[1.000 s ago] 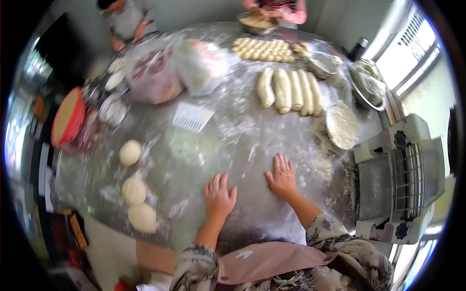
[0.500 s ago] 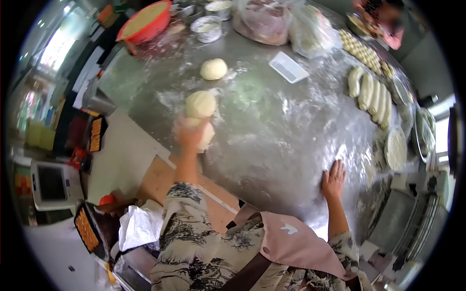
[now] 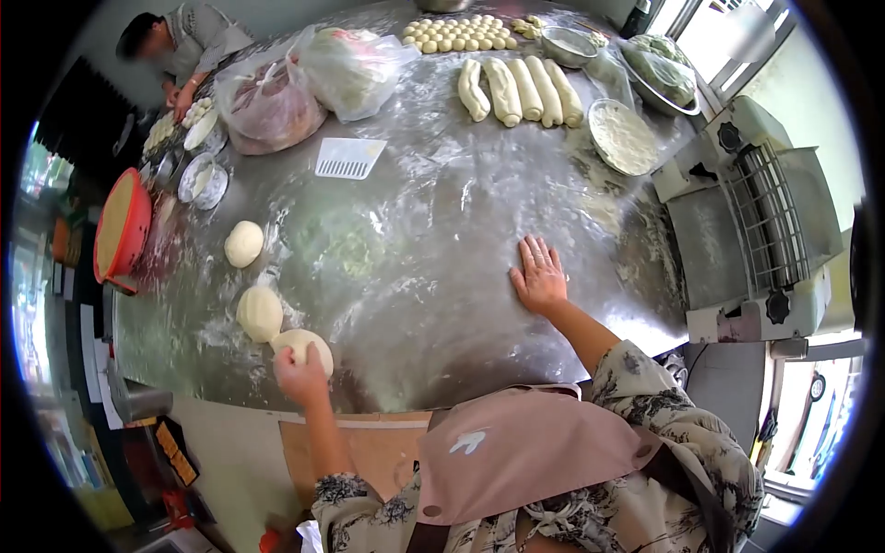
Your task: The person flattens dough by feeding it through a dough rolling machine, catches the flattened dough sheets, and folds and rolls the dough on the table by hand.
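Note:
My left hand [image 3: 302, 373] is on the near dough ball [image 3: 308, 352] at the lower left, its fingers curled over the ball's near side. That ball touches a second dough ball [image 3: 259, 314]; a third ball [image 3: 243, 244] lies farther back. My right hand [image 3: 541, 276] rests palm down on the metal table [image 3: 415, 276], fingers spread, holding nothing. A white slotted scraper [image 3: 350, 158] lies beyond my hands, in the middle left of the table.
Dough rolls [image 3: 524, 91] and small dough pieces [image 3: 459, 35] lie at the back. A bowl of flour [image 3: 623, 137] and a roller machine [image 3: 751, 221] stand right. Filled plastic bags [image 3: 272, 106], a red bowl [image 3: 123, 229] and a person [image 3: 189, 51] are left.
My left hand has gone from flat on the table to the near dough ball, which has shifted right against its neighbour. My right hand stays flat on the table. The head view has turned.

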Demonstrator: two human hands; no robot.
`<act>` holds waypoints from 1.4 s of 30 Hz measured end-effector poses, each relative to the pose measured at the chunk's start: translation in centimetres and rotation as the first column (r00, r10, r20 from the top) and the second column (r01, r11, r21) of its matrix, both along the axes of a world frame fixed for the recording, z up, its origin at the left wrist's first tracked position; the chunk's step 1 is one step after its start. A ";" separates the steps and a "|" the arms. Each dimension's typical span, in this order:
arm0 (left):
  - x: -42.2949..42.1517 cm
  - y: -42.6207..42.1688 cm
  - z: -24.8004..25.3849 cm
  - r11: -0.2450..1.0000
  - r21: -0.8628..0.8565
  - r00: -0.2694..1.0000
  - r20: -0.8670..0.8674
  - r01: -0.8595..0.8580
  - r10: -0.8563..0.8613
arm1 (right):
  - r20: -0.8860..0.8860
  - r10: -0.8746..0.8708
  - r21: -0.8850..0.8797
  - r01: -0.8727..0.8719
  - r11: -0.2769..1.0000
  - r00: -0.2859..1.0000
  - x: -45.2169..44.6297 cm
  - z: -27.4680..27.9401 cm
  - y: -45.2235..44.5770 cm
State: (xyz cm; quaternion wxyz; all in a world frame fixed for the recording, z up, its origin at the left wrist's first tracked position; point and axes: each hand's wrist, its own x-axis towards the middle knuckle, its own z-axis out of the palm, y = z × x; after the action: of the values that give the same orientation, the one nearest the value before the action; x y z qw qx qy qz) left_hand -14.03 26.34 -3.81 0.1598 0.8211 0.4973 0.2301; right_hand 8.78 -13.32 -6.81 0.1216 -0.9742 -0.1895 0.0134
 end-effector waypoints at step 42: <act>10.6 -14.1 -0.3 0.817 -0.157 0.815 -0.094 0.554 -0.571 | 0.059 -0.412 0.077 0.407 0.910 0.909 10.2 -1.8 -9.0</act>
State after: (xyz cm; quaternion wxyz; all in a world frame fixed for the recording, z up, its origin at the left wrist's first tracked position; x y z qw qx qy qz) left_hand -3.39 12.21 -4.07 0.2365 0.9338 0.2549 0.0848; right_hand 18.96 -22.31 -8.65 0.1450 -0.9878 0.0141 -0.0544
